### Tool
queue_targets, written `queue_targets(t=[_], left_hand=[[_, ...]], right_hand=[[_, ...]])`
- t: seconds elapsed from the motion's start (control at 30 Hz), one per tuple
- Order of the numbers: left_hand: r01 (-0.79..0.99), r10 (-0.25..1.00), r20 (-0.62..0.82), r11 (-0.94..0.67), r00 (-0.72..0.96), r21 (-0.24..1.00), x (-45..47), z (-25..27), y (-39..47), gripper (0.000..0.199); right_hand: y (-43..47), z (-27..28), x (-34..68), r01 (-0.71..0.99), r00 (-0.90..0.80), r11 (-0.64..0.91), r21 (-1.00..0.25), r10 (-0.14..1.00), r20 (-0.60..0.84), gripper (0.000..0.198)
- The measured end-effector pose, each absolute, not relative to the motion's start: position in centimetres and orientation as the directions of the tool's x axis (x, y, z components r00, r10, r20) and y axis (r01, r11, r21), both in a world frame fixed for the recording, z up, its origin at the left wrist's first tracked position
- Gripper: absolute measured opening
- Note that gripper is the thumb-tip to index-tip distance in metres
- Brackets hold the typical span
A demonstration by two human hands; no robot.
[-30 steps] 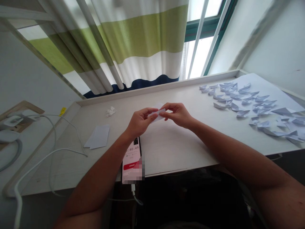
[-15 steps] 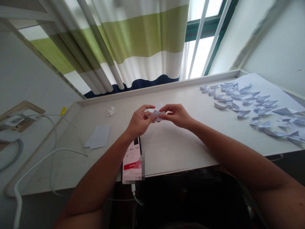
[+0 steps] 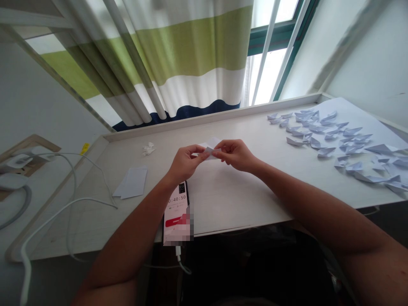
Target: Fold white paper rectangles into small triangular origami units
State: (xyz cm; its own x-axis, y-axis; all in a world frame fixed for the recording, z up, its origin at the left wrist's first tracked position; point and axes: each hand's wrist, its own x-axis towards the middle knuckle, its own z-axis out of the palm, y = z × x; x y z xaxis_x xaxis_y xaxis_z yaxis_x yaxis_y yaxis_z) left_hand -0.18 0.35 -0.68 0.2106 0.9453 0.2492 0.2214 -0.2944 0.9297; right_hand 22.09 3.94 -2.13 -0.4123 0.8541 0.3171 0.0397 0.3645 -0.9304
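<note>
Between my two hands is a small piece of folded white paper point(image 3: 209, 150), held above the middle of the white desk point(image 3: 229, 199). My left hand point(image 3: 187, 161) pinches its left side between thumb and fingers. From the other side, my right hand point(image 3: 234, 154) grips it with thumb and fingertips, its fingers curled. The two thumbs nearly meet at the front of the paper. Fingers cover part of the folds, so the exact shape is hard to make out.
Several folded paper boats point(image 3: 318, 127) spread over the desk's right side, some on a large white sheet point(image 3: 342, 108). Left lie blank paper slips point(image 3: 135, 182) and a crumpled white scrap point(image 3: 148, 148). A phone point(image 3: 177, 212) with a cable sits at the front edge; white cables point(image 3: 86, 199) loop across the left.
My left hand's fingers have drawn closer together on the folded paper, and the paper has tilted slightly. My right fingers have curled in more. The things on the desk stay put.
</note>
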Motion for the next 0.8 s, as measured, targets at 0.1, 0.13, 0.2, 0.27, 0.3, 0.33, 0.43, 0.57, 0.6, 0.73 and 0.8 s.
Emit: queue_targets(t=[0.1,0.13,0.2,0.27,0.3,0.33,0.43,0.57,0.6,0.73,0.8], left_hand=[[0.261,0.935,0.317,-0.350,0.161,0.900,-0.3,-0.9,0.7,0.044],[0.278,0.928,0.346,-0.372,0.140,0.885,-0.4,-0.9,0.7,0.043],[0.323,0.919,0.383,-0.392,0.096,0.861,-0.4,-0.7,0.7,0.039],[0.360,0.922,0.382,-0.379,0.065,0.853,-0.5,-0.3,0.3,0.034],[0.374,0.927,0.370,-0.365,0.060,0.853,-0.5,-0.1,0.1,0.033],[0.382,0.931,0.361,-0.354,0.058,0.854,-0.5,0.2,-0.1,0.033],[0.326,0.935,0.344,-0.351,0.081,0.878,-0.5,0.6,-0.4,0.039],[0.178,0.914,0.381,-0.402,0.140,0.898,-0.2,0.2,-0.1,0.039],[0.171,0.903,0.410,-0.427,0.126,0.888,-0.1,0.0,0.0,0.036],[0.145,0.869,0.487,-0.494,0.087,0.857,0.1,-0.6,0.3,0.025],[0.116,0.867,0.492,-0.499,0.087,0.859,0.2,-0.8,0.3,0.023]], right_hand=[[3.8,-1.9,22.3,0.028,-0.410,0.343,-0.939,0.860,0.302,0.048],[3.8,-1.8,22.3,0.012,-0.413,0.326,-0.945,0.863,0.293,0.049],[3.8,-1.7,22.3,-0.043,-0.430,0.289,-0.956,0.858,0.279,0.051],[3.8,-1.7,22.2,-0.125,-0.439,0.269,-0.955,0.848,0.297,0.053],[3.9,-1.7,22.1,-0.165,-0.434,0.270,-0.949,0.844,0.315,0.052],[3.9,-1.8,22.0,-0.195,-0.425,0.273,-0.942,0.842,0.332,0.051],[3.9,-1.8,22.0,-0.221,-0.408,0.266,-0.938,0.849,0.337,0.046],[3.7,-1.7,22.0,-0.219,-0.405,0.272,-0.937,0.848,0.341,0.043],[3.7,-1.6,22.0,-0.222,-0.396,0.286,-0.932,0.847,0.354,0.043],[3.5,-1.5,21.8,-0.211,-0.341,0.340,-0.917,0.853,0.395,0.042],[3.4,-1.5,21.7,-0.199,-0.323,0.356,-0.913,0.855,0.404,0.042]])
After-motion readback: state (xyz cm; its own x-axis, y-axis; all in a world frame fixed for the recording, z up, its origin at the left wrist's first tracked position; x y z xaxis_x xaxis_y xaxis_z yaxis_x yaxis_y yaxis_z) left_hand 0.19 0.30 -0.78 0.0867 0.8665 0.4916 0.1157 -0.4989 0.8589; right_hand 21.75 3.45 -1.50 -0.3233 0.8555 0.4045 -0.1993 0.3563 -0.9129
